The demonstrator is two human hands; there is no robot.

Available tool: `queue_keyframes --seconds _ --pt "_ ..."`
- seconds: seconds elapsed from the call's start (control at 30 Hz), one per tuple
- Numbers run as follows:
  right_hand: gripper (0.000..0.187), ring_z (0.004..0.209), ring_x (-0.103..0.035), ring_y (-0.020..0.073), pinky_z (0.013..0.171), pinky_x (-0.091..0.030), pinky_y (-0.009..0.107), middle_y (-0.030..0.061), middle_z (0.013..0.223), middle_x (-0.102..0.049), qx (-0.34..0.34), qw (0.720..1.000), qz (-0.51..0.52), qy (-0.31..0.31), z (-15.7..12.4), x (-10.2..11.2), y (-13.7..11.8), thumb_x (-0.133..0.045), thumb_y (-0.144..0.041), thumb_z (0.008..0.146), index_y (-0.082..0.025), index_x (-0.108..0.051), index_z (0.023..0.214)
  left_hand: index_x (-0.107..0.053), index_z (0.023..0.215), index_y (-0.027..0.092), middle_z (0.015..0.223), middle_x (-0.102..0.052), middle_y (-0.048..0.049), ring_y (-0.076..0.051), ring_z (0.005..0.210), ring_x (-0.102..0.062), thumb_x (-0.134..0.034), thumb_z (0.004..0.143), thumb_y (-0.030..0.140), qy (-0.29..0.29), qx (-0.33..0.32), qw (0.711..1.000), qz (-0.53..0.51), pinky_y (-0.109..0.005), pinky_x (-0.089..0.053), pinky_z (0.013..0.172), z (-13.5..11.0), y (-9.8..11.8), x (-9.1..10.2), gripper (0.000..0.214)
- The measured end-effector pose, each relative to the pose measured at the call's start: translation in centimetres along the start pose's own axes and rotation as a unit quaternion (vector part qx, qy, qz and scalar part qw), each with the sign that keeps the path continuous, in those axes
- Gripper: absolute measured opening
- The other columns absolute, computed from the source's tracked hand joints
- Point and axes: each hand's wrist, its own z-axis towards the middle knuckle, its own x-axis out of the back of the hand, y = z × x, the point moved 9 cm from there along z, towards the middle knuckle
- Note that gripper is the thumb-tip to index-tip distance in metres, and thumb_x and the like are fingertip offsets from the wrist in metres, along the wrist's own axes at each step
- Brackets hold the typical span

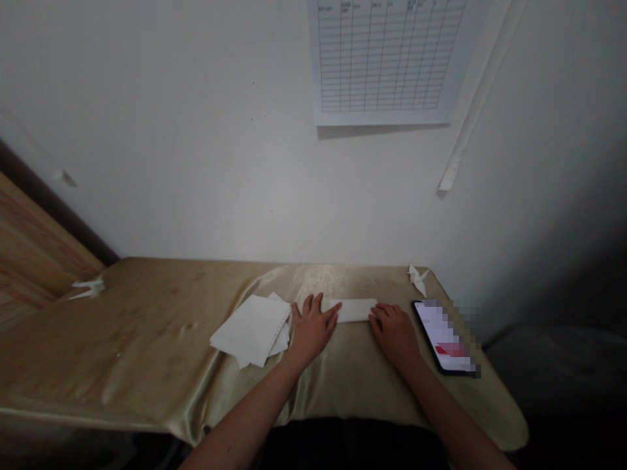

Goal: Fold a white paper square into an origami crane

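A folded strip of white paper (357, 311) lies flat on the table between my hands. My left hand (311, 328) rests at its left end with fingers spread; the thumb and index finger touch the paper, while the other fingertips lie on the cloth. At the opposite end, my right hand (393, 330) has its fingers bent together over the paper's edge, gripping it against the table. A loose stack of white paper sheets (252, 326) sits just left of my left hand, some with torn perforated edges.
A phone (443, 339) with a lit screen lies right of my right hand. Behind it sits a folded paper crane (418, 281); another white folded paper piece (88, 287) is at far left. Shiny gold cloth (147, 326) covers the table, which meets a white wall (196, 163).
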Motion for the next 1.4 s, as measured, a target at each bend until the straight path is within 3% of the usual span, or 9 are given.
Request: queue_keyframes --seconds 0.43,1.13,1.4 --pt "0.032 0.113 -0.058 0.0249 0.098 -0.043 0.039 0.01 0.122 -0.069 -0.01 1.0 0.001 -0.021 0.1 0.0 -0.1 -0.044 -0.031 0.099 -0.02 -0.07 0.116 -0.05 0.138 0.054 0.155 -0.042 -0.0024 -0.036 0.143 -0.032 -0.04 0.101 0.05 -0.019 0.009 0.999 0.04 -0.07 -0.019 0.112 0.0 0.0 0.0 0.039" --pt "0.031 0.113 -0.056 0.0251 0.097 -0.043 0.038 0.0093 0.122 -0.068 -0.025 0.999 0.021 -0.023 0.1 -0.4 0.4 -0.046 -0.033 0.098 -0.021 -0.071 0.112 -0.051 0.139 0.052 0.159 -0.038 -0.0029 -0.037 0.146 -0.028 -0.044 0.097 0.055 -0.052 0.014 0.998 0.038 -0.067 -0.018 0.114 0.4 0.0 -0.2 0.042" --pt "0.032 0.112 -0.055 0.0265 0.093 -0.044 0.04 0.0101 0.125 -0.063 -0.019 0.999 -0.016 -0.026 0.1 -0.5 0.1 -0.046 -0.031 0.098 -0.029 -0.068 0.121 -0.059 0.133 0.05 0.155 -0.043 -0.0035 -0.038 0.144 -0.031 -0.053 0.09 0.063 -0.048 0.021 0.998 0.027 -0.066 -0.02 0.113 1.1 -0.1 -0.5 0.045"
